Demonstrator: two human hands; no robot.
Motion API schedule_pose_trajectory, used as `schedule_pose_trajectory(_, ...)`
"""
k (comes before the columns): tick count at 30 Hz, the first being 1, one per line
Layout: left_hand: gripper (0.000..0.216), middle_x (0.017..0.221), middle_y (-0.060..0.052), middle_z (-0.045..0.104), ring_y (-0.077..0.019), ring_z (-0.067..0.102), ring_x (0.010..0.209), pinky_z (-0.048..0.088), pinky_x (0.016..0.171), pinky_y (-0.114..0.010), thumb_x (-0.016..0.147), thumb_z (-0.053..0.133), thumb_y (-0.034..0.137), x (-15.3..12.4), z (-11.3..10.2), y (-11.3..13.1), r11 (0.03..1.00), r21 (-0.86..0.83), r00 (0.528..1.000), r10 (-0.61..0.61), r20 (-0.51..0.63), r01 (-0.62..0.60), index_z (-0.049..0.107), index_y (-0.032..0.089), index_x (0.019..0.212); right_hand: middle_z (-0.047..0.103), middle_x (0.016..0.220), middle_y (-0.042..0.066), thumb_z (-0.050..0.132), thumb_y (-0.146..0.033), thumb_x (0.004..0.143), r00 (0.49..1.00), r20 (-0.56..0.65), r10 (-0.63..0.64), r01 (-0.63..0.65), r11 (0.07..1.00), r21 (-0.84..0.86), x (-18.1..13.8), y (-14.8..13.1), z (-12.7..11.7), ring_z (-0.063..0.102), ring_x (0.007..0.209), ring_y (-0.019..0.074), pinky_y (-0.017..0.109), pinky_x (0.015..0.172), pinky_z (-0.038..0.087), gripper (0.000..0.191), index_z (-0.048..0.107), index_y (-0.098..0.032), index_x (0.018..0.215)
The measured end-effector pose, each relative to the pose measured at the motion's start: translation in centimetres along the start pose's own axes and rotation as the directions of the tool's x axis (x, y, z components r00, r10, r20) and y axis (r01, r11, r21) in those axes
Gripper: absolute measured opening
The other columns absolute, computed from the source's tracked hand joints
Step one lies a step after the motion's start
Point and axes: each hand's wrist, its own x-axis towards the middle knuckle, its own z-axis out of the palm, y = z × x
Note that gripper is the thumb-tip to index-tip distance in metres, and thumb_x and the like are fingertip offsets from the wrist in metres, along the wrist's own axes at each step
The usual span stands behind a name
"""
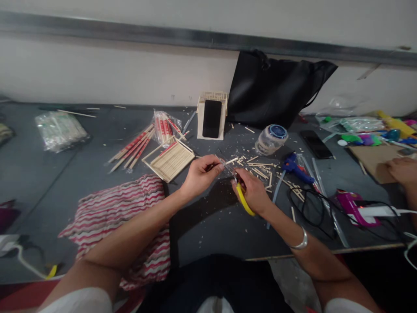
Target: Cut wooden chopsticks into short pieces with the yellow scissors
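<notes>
My left hand (202, 174) pinches a short pale wooden stick (232, 161), perhaps a piece of chopstick, over the table. In my right hand (253, 191) is a pair of scissors with yellow handles (244, 201); its blades meet the stick near my left fingertips. Cut stick pieces (260, 171) and small chips lie scattered just beyond both hands. Left of my left hand rests a small tray-like frame built of sticks (171, 161). Behind it are chopsticks in red-printed wrappers (134, 148).
A phone (212, 118) leans on a stick-built stand at the back. Right are a clear jar (271, 139), a blue glue gun (297, 168), black cables, and a magenta power strip (356, 208). A striped cloth (130, 217) lies left. Another person's hand (402, 169) rests at the far right.
</notes>
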Motion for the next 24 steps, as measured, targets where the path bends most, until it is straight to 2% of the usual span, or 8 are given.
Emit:
schedule_pose_trajectory(6,0.017,0.063,0.002,0.058,-0.0094,0.048,0.058,0.041,0.056,-0.022,0.081,0.068,0.032,-0.15,0.19,0.02,1.0,-0.021,1.0,-0.014,0.012,0.015,0.066,0.017,0.074,0.073,0.1,0.008,0.049,-0.017,0.091,1.0,-0.002,-0.023,0.023,1.0,-0.005,-0.1,0.08,-0.09,0.07,0.088,0.0221,0.034,0.078,0.056,0.027,0.059,-0.021,0.116)
schedule_pose_trajectory(11,0.018,0.061,0.003,0.053,-0.0087,0.045,0.057,0.038,0.054,-0.021,0.084,0.064,0.033,-0.35,0.45,0.02,0.999,0.031,1.0,-0.014,0.009,0.014,0.063,0.017,0.076,0.071,0.085,0.004,0.048,-0.011,0.087,1.0,0.026,0.002,-0.002,1.0,0.012,-0.29,-0.15,-0.27,0.067,0.071,0.0184,0.028,0.066,0.052,0.027,0.058,-0.021,0.109)
schedule_pose_trajectory(17,0.013,0.063,0.004,0.054,-0.0086,0.046,0.056,0.038,0.054,-0.02,0.087,0.061,0.026,-0.3,0.32,-0.27,0.957,0.265,0.993,0.121,0.0,-0.117,0.061,0.017,0.077,0.071,0.084,0.003,0.048,-0.012,0.086,1.0,-0.002,0.014,-0.014,1.0,-0.007,-0.32,0.04,0.07,0.066,0.068,0.0176,0.027,0.065,0.051,0.027,0.058,-0.023,0.109)
schedule_pose_trajectory(21,0.015,0.063,0.002,0.057,-0.0096,0.05,0.058,0.04,0.056,-0.02,0.088,0.058,0.023,-0.33,0.05,-0.29,0.916,0.337,0.975,0.22,0.027,-0.216,0.062,0.017,0.076,0.071,0.088,0.006,0.049,-0.014,0.086,1.0,-0.011,-0.008,0.008,0.999,-0.039,-0.29,0.29,0.31,0.067,0.076,0.0208,0.031,0.069,0.053,0.029,0.058,-0.021,0.113)
schedule_pose_trajectory(24,0.017,0.064,0.001,0.06,-0.0105,0.052,0.059,0.041,0.057,-0.021,0.089,0.058,0.024,-0.4,0.0,-0.15,0.909,0.354,0.974,0.224,0.028,-0.22,0.064,0.017,0.075,0.07,0.088,0.006,0.05,-0.013,0.085,1.0,0.005,0.007,-0.006,1.0,-0.016,-0.25,0.31,0.26,0.066,0.078,0.0207,0.032,0.073,0.054,0.032,0.058,-0.021,0.115)
